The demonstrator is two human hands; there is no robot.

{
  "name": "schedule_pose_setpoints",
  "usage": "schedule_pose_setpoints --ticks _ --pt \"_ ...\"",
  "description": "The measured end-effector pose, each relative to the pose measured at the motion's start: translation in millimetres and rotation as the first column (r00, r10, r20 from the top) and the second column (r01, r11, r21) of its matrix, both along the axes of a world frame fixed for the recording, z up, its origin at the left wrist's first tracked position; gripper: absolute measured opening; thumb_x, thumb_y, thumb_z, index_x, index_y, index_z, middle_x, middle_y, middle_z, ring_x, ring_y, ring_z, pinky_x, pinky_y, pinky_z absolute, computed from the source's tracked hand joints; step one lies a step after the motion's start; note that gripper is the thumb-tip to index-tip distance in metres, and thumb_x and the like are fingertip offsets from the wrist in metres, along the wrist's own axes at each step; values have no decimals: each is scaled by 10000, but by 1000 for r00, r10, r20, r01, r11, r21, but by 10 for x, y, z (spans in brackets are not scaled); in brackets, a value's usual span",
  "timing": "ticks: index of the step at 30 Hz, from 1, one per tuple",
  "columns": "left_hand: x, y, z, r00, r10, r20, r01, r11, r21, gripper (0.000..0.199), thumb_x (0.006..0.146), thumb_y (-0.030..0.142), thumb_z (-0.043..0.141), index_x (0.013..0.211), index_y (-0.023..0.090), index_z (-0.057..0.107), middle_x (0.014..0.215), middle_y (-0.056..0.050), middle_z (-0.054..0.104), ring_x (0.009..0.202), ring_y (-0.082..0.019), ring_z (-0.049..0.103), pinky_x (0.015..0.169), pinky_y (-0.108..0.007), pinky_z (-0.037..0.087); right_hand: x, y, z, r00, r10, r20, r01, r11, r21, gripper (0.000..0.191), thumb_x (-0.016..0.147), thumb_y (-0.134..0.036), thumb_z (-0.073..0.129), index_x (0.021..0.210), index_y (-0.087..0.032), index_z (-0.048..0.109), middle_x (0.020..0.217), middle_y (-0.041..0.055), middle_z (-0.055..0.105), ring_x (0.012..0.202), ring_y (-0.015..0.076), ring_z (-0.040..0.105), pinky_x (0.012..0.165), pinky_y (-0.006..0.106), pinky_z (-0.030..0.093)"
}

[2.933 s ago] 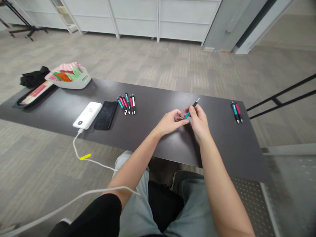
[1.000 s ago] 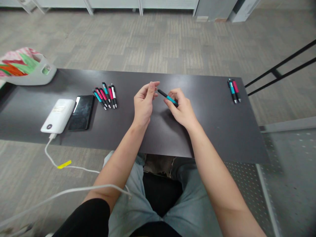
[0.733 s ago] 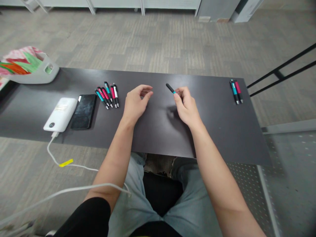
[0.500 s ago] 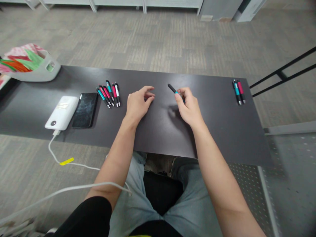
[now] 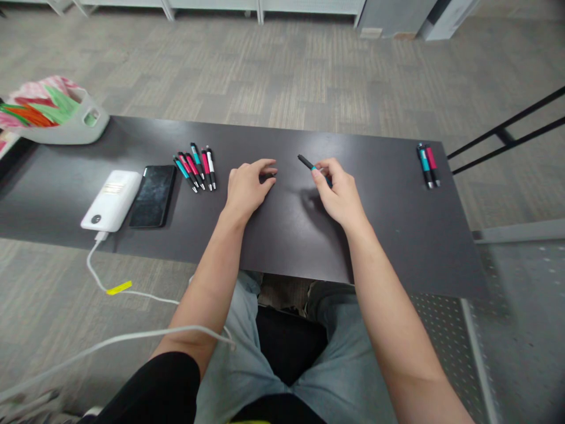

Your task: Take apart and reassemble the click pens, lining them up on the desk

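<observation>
My left hand point(image 5: 251, 188) rests low over the dark table point(image 5: 282, 235), left of its middle. Its thumb and fingers are curved and apart; a small dark patch shows between them, too unclear to name. In my right hand point(image 5: 338, 188) is a black and teal pen point(image 5: 306, 161), held between thumb and fingers, its black end pointing up and left. A group of several pens point(image 5: 194, 167), teal, pink and white with black parts, lies left of my left hand. A teal pen point(image 5: 424, 166) and a pink pen point(image 5: 432, 165) lie side by side near the right edge.
Left on the table are a black phone point(image 5: 152, 196) and a white power bank point(image 5: 112, 201), with a white cable point(image 5: 150, 296) hanging from it. A white basket point(image 5: 95, 121) of colourful items stands at the far left. Black bars point(image 5: 503, 136) extend beyond the right edge.
The pen in my right hand has tilted slightly, its black end a little lower and further left. The fingers of my left hand have shifted slightly.
</observation>
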State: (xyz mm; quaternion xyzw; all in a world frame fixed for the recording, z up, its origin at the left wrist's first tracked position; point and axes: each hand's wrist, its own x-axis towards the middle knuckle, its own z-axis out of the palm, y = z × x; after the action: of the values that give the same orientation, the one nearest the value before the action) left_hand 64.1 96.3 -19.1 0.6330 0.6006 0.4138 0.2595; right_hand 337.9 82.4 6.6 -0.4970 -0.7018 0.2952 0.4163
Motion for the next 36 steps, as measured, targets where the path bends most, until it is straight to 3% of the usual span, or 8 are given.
schedule_pose_setpoints --ticks 5,9,14,18,23,27,31,36 --pt "9 -17 78 997 0 71 -1 1000 12 598 808 53 1100 1320 344 993 1253 -85 1014 1317 -437 891 1435 -668 497 -10 -11 13 1000 3 -15 -3 1000 -18 559 1159 -898 746 1162 -340 725 932 6 715 882 279 625 939 454 575" --pt "109 -38 264 927 -180 329 166 984 69 592 835 359 1228 1373 308 987 1390 -113 994 1293 -345 903 1241 -467 659 -73 -32 65 983 62 -173 -84 989 -122 653 1110 -980 768 1128 -330 716 816 -38 583 796 242 568 811 398 534" --pt "333 -109 440 677 -355 645 397 914 86 652 889 745 1205 1323 299 1008 1285 -120 1004 1136 -297 940 1033 -401 741 -190 -143 219 890 192 -413 -355 860 -366 728 1071 -1044 773 1050 -323 672 754 -74 402 647 186 373 574 339 322" --pt "432 -166 453 616 -328 716 410 910 65 612 978 807 1128 1273 283 1013 1241 -143 1012 878 -236 869 874 -402 746 -274 -230 281 837 206 -506 -456 775 -438 729 1087 -1046 764 1077 -319 706 747 -86 347 607 172 286 532 333 259" --pt "549 -159 407 622 -251 742 292 953 78 474 1043 722 1110 1091 272 967 1128 -103 1000 830 -229 857 830 -406 743 -346 -222 184 920 187 -344 -304 894 -330 714 1196 -1008 640 1175 -312 801 785 -36 474 650 213 497 579 367 501" --pt "660 -147 390 620 -161 768 172 983 67 430 1050 646 1133 1049 267 930 1120 -89 988 1085 -286 957 945 -404 766 -346 -206 134 985 132 -111 -144 983 -110 622 1259 -881 650 1394 -319 880 996 65 758 1009 326 802 912 471 729" --pt "681 -141 368 630 -135 765 130 989 68 427 1021 615 1166 1047 265 923 1135 -92 989 1176 -301 969 1038 -425 773 -333 -189 105 994 80 -79 -81 997 -8 580 1250 -851 682 1326 -313 886 1175 132 849 1340 404 829 1175 557 725" --pt "663 -132 332 614 -156 774 129 987 96 522 937 689 1204 1018 262 915 1062 -85 974 1065 -278 954 995 -417 775 -329 -143 29 987 115 -113 -119 992 -32 635 1246 -926 572 1155 -324 754 1081 95 766 1086 342 792 1082 531 704"
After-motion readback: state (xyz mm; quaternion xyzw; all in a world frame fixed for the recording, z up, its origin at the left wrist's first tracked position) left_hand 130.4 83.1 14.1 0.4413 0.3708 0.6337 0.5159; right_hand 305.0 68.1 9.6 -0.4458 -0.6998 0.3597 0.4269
